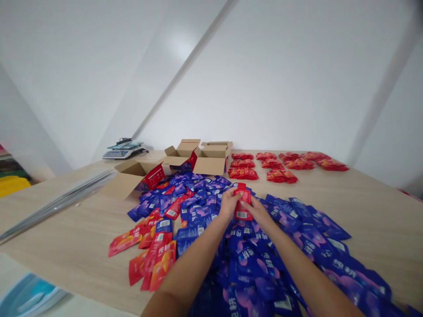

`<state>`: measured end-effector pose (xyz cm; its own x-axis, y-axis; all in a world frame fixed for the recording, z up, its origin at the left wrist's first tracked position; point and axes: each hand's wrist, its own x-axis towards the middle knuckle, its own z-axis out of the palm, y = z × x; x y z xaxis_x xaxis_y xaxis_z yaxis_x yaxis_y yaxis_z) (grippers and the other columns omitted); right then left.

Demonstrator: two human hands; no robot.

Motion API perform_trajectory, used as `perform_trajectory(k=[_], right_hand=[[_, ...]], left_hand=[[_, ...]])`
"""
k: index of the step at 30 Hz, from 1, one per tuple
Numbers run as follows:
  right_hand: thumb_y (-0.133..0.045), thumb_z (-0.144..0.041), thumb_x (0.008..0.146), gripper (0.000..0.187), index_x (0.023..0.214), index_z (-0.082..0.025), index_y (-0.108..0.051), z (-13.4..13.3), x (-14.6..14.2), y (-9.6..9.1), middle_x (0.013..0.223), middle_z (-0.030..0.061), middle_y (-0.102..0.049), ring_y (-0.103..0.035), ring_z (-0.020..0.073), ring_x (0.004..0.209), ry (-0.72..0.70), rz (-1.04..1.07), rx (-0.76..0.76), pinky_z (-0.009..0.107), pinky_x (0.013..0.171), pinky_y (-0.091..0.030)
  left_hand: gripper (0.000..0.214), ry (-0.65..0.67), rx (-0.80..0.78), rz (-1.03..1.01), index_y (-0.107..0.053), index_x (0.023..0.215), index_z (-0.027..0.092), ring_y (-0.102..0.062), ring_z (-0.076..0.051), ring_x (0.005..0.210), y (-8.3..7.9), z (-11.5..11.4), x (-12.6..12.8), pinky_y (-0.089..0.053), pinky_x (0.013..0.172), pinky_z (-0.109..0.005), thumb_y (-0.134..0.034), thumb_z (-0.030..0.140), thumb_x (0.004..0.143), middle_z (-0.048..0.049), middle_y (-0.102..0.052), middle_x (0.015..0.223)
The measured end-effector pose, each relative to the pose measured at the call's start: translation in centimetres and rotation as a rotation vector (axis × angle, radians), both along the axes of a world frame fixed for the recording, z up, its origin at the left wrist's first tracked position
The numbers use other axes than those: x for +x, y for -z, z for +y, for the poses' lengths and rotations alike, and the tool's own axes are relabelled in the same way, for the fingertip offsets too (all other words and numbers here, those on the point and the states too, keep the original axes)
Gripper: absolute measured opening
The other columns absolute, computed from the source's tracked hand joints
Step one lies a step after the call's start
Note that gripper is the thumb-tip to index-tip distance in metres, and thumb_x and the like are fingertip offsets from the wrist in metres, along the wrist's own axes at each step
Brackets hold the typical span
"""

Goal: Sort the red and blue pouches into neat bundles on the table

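A pale wooden table (363, 207) stands against white walls, strewn with a broad heap of blue packets (264, 259) and, near left, a few loose red packets (155, 257). Over the middle of the heap the left hand (228, 203) and right hand (256, 210) meet, both clasped around a small bundle of red packets (243, 203) held upright just above the blue ones. Far right lie tidy stacks of red packets (280, 166) in rows; far left sit open cardboard boxes (198, 159) and a scale (123, 149). By my judgement the bundle is being squared: keeping the edges flush between both palms and pinching firmly but not crushing should stop the slick packets from fanning out or slipping down into the blue heap
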<state>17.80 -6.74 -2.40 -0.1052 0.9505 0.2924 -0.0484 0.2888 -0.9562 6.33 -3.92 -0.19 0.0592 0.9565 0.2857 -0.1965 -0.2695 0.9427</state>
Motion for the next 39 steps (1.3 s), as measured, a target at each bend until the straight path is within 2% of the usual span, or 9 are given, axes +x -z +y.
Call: perform_trajectory(k=[4, 11, 14, 17, 21, 25, 30, 34, 39], right_hand=[[-0.066, -0.051, 0.068, 0.05, 0.106, -0.019, -0.059, -0.7, 0.5, 1.4, 0.097, 0.0052, -0.07, -0.063, 0.0278, 0.096, -0.091, 0.085, -0.117, 0.041, 0.079, -0.051], [-0.065, -0.046, 0.073, 0.041, 0.103, -0.018, -0.059, -2.6, 0.5, 2.7, 0.082, 0.0058, -0.072, -0.069, 0.0254, 0.068, -0.196, 0.229, -0.284, 0.039, 0.06, -0.055], [-0.068, -0.041, 0.071, 0.035, 0.096, -0.017, -0.061, -3.1, 0.5, 2.3, 0.078, 0.0072, -0.073, -0.069, 0.0259, 0.065, -0.206, 0.284, -0.355, 0.037, 0.055, -0.055], [-0.072, -0.034, 0.067, 0.034, 0.093, -0.016, -0.062, -3.2, 0.8, 1.8, 0.08, 0.0093, -0.073, -0.07, 0.0275, 0.069, -0.115, 0.438, -0.416, 0.039, 0.06, -0.057], [-0.068, -0.033, 0.072, 0.032, 0.1, -0.018, -0.062, -2.5, 1.2, 1.6, 0.085, 0.0085, -0.073, -0.069, 0.0264, 0.081, -0.036, 0.683, -0.459, 0.042, 0.075, -0.056], [-0.053, -0.047, 0.082, 0.034, 0.102, -0.02, -0.062, -1.9, 1.4, 1.8, 0.081, 0.0072, -0.073, -0.069, 0.0204, 0.071, -0.008, 0.798, -0.529, 0.035, 0.071, -0.056], [-0.046, -0.058, 0.082, 0.046, 0.109, -0.024, -0.06, -2.2, 1.5, 1.6, 0.072, 0.0029, -0.071, -0.064, 0.0159, 0.059, -0.002, 0.897, -0.498, 0.031, 0.06, -0.055], [-0.055, -0.049, 0.081, 0.034, 0.099, -0.022, -0.063, -2.4, 1.4, 1.3, 0.064, -0.0006, -0.066, -0.058, 0.0115, 0.053, -0.022, 0.92, -0.483, 0.023, 0.053, -0.052], [-0.067, -0.037, 0.074, 0.022, 0.087, -0.02, -0.066, -2.3, 1.2, 1.3, 0.06, -0.0031, -0.062, -0.057, 0.0097, 0.052, 0.002, 0.909, -0.535, 0.02, 0.051, -0.051]], left_hand=[[0.03, -0.054, -0.16, -0.198, -0.057, 0.064, 0.015, -0.047, -0.008, 0.049, 2.4, -0.6, 2.1, -0.039, 0.053, -0.021, -0.072, 0.04, 0.056, 0.0032, -0.055, 0.057], [0.045, -0.054, -0.141, 0.05, -0.05, 0.053, 0.015, -0.04, -0.006, 0.043, 3.6, 1.0, 1.5, -0.031, 0.046, -0.02, -0.065, 0.056, 0.063, 0.005, -0.047, 0.047], [0.054, -0.202, -0.081, 0.364, -0.056, 0.06, 0.014, -0.048, -0.01, 0.046, 2.7, 2.5, -0.6, -0.037, 0.05, -0.022, -0.035, 0.057, 0.085, 0.0005, -0.054, 0.051], [0.051, -0.493, 0.006, 0.947, -0.062, 0.086, 0.016, -0.06, -0.013, 0.07, 1.3, 4.2, -4.8, -0.044, 0.068, -0.024, -0.017, 0.038, 0.095, -0.0046, -0.066, 0.077], [0.034, -0.7, -0.078, 1.183, -0.058, 0.106, 0.011, -0.048, -0.025, 0.112, 0.9, 5.9, -11.2, -0.034, 0.094, -0.036, -0.03, 0.022, 0.091, -0.0169, -0.058, 0.114], [0.032, -0.773, -0.293, 1.335, -0.059, 0.104, 0.003, -0.047, -0.032, 0.112, 2.4, 7.1, -15.0, -0.035, 0.091, -0.041, -0.04, 0.017, 0.083, -0.0252, -0.056, 0.113], [0.037, -0.805, -0.41, 1.444, -0.054, 0.114, 0.004, -0.047, -0.032, 0.112, 3.5, 8.7, -15.9, -0.038, 0.087, -0.04, -0.043, 0.022, 0.082, -0.025, -0.052, 0.12], [0.045, -0.854, -0.49, 1.479, -0.045, 0.123, 0.001, -0.046, -0.034, 0.115, 3.2, 9.9, -15.8, -0.042, 0.083, -0.042, -0.039, 0.026, 0.085, -0.0292, -0.046, 0.124], [0.046, -0.734, -0.549, 1.511, -0.057, 0.112, 0.006, -0.054, -0.033, 0.108, 2.3, 11.3, -16.6, -0.048, 0.077, -0.037, -0.059, 0.032, 0.074, -0.0261, -0.055, 0.117]])
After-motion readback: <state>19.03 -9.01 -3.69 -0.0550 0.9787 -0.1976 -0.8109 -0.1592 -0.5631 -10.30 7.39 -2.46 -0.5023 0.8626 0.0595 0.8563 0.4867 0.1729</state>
